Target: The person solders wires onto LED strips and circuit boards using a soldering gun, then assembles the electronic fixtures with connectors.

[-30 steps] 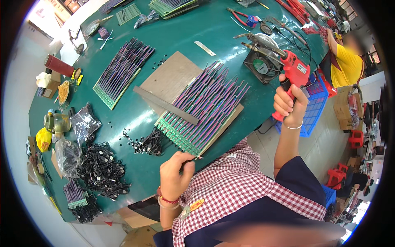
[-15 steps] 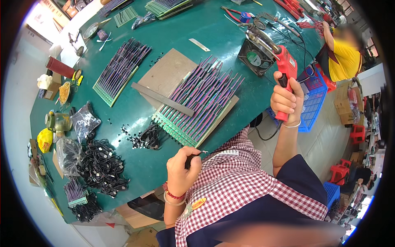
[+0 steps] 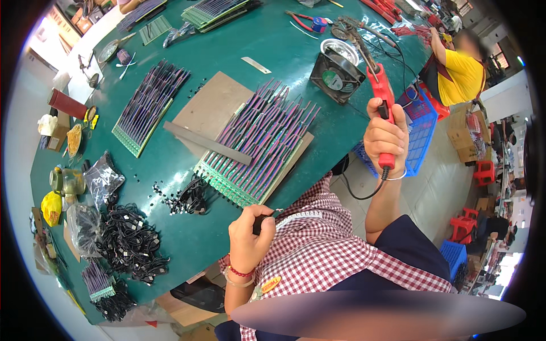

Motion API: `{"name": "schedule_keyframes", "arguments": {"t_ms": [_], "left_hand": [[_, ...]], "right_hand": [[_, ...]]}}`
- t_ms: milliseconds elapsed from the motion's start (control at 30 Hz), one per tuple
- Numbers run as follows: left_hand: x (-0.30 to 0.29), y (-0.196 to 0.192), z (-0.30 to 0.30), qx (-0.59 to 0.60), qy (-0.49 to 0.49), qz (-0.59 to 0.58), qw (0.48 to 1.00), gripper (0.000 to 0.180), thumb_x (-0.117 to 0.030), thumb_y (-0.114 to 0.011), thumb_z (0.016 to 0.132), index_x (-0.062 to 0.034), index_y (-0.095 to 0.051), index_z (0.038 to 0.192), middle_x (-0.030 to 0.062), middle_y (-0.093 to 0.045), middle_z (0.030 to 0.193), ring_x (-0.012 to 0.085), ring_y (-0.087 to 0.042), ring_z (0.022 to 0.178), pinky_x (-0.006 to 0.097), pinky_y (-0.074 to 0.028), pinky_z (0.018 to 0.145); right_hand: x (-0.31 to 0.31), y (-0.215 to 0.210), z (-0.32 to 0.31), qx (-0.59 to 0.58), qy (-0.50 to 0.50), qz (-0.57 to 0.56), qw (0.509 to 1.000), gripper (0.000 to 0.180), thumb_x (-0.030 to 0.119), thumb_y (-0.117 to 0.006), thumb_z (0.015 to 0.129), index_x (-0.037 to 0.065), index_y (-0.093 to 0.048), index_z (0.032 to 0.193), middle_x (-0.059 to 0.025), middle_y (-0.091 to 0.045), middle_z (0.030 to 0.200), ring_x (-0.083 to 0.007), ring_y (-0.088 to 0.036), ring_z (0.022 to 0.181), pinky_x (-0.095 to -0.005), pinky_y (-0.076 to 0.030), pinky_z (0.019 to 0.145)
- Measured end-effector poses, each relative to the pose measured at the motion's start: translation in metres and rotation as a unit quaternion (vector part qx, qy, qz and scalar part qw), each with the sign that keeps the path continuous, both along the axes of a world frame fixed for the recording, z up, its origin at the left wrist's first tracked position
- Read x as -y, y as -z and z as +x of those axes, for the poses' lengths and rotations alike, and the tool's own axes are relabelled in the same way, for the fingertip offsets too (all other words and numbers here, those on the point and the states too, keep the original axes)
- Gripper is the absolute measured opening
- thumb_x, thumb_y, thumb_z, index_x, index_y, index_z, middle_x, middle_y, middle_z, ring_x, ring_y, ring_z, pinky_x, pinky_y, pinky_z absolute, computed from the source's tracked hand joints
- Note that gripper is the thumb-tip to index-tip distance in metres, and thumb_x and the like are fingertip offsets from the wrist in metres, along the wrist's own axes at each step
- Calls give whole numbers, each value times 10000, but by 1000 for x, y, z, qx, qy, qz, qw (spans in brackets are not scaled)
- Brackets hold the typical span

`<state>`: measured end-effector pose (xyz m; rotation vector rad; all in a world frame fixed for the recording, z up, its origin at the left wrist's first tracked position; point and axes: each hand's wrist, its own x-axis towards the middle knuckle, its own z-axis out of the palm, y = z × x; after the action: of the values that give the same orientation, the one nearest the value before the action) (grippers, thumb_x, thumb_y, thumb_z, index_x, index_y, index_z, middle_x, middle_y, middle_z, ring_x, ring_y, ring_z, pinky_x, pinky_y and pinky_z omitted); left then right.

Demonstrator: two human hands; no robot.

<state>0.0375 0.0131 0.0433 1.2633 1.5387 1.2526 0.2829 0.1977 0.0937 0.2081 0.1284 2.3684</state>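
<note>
Soldering gun [image 3: 380, 85], R hand [image 3: 387, 135], nr tbl edge [image 3: 334, 153]

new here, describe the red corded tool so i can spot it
Find the green table, then the black fan near its right edge. Just right, the right grip holds the red tool. Its black trigger and bright red body stand out against the blue basket behind.

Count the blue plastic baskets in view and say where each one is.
2: one blue basket beside the green table, partly behind the right hand; another basket at the lower right, below a red stool. Others may be hidden.
</note>
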Motion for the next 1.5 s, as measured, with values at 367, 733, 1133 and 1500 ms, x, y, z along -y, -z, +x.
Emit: {"name": "schedule_keyframes", "arguments": {"t_ms": [367,733,1133,1500], "left_hand": [[-44,-15,-12,162,-125,-37,978,64,-8,-586,798,1,-526,775,-37,-504,581,-2,-426,522,186,-332,457],[-32,-21,-19,126,-140,-55,980,93,-16,-594,786,-8,-503,769,2,-499,547,14,-431,489,205,-331,435],[-36,-18,-23,199,-123,-76,969,78,-26,-523,837,-24,-476,776,-24,-508,569,22,-438,425,181,-310,380],[-36,-19,-23,94,-105,-62,988,70,-39,-598,780,1,-541,771,14,-542,564,29,-468,497,203,-363,452]], "right_hand": [[42,-2,-101,542,97,340,762,445,16,-634,765,-29,-453,1169,-102,-597,776,-139,-580,641,-252,-469,563],[68,9,-141,631,76,490,597,103,-6,-631,787,1,-605,887,-12,-608,780,-74,-570,683,-220,-462,599],[58,23,-145,597,111,449,656,292,31,-630,800,-16,-519,1066,-40,-611,834,-108,-587,734,-251,-484,657],[62,37,-139,644,140,526,537,242,39,-674,764,-8,-568,977,-48,-646,763,-98,-626,722,-257,-502,635]]}}
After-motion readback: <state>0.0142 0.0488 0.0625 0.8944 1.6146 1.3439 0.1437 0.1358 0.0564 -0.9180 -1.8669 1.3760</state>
